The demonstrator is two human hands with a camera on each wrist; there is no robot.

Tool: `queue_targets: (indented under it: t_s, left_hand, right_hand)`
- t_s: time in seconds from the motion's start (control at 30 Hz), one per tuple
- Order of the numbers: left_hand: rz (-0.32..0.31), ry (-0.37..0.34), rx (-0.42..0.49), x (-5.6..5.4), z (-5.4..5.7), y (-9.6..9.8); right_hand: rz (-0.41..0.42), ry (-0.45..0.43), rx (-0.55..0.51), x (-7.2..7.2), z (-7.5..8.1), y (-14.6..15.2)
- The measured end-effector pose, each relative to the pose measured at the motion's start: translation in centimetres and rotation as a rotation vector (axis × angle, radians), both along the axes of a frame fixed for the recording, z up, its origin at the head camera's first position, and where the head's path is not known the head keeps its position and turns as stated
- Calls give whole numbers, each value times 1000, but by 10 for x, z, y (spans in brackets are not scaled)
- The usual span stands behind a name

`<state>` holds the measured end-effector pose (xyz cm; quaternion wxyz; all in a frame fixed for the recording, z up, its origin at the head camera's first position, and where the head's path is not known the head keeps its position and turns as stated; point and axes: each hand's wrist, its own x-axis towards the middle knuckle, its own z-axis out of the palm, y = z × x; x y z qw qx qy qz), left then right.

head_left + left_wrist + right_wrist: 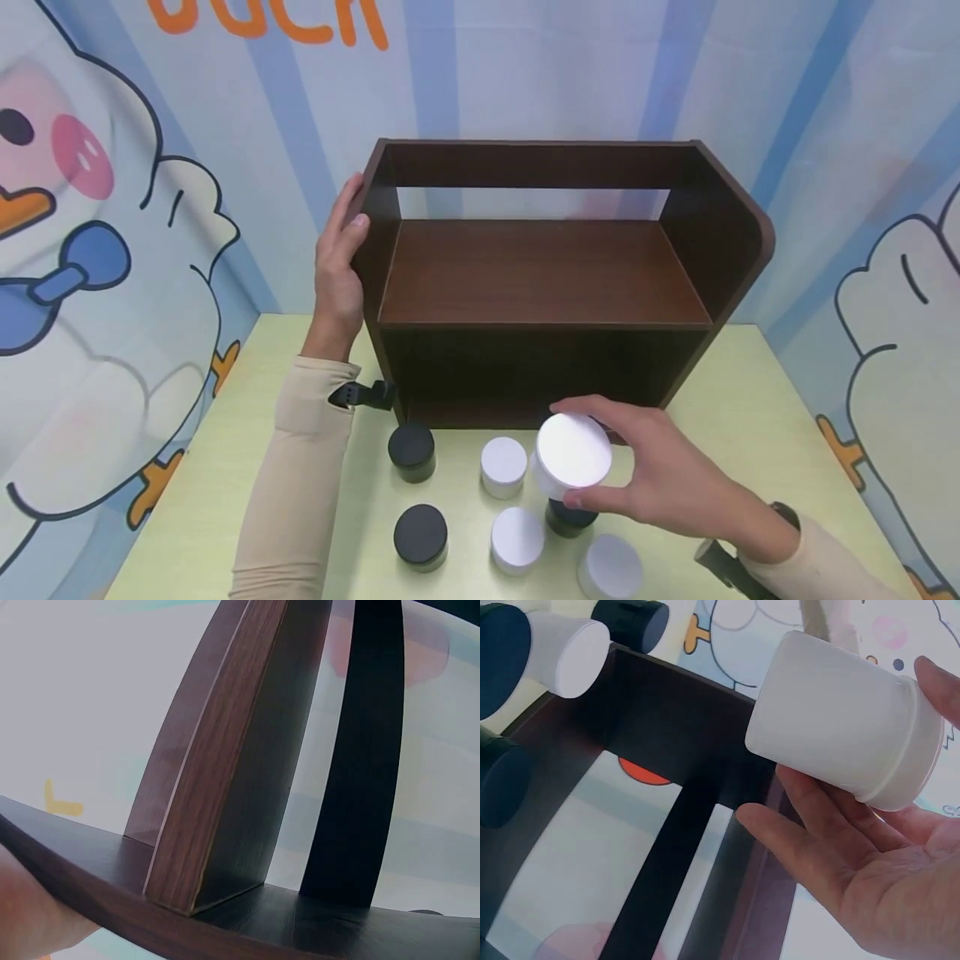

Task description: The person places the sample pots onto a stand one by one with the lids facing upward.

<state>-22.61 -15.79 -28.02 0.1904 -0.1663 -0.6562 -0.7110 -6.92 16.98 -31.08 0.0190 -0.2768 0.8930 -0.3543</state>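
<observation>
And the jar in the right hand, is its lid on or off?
On: the right wrist view shows the lid capping the jar.

Head looks forward, down; both wrists close; all share brown shelf (543,271)

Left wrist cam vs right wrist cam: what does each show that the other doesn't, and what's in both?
Left wrist only: part of the left hand, lower left, at the edge of the rack.
Right wrist only: the right hand holding a white jar, plus a second white jar and three dark jars toward the left.
Both: the dark brown rack and the printed cloth behind it.
</observation>
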Motion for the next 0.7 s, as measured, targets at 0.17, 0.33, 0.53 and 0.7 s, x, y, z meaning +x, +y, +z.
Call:
queue_targets:
  t_s: [0.17,0.33,0.53,0.7]
  left_hand:
    - [-3,-3,3,-1,-1,0]
    - [6,-1,-1,0,-1,0]
    - [15,-5,-2,0,-2,0]
    - [19,-4,-6,1,-1,0]
  right_hand:
    - [6,12,8,-1,11,-5]
    - [29,19,-21,-6,22,-12]
    - [21,6,-31,-15,33,-20]
    - [-12,22,-8,-23,37,-25]
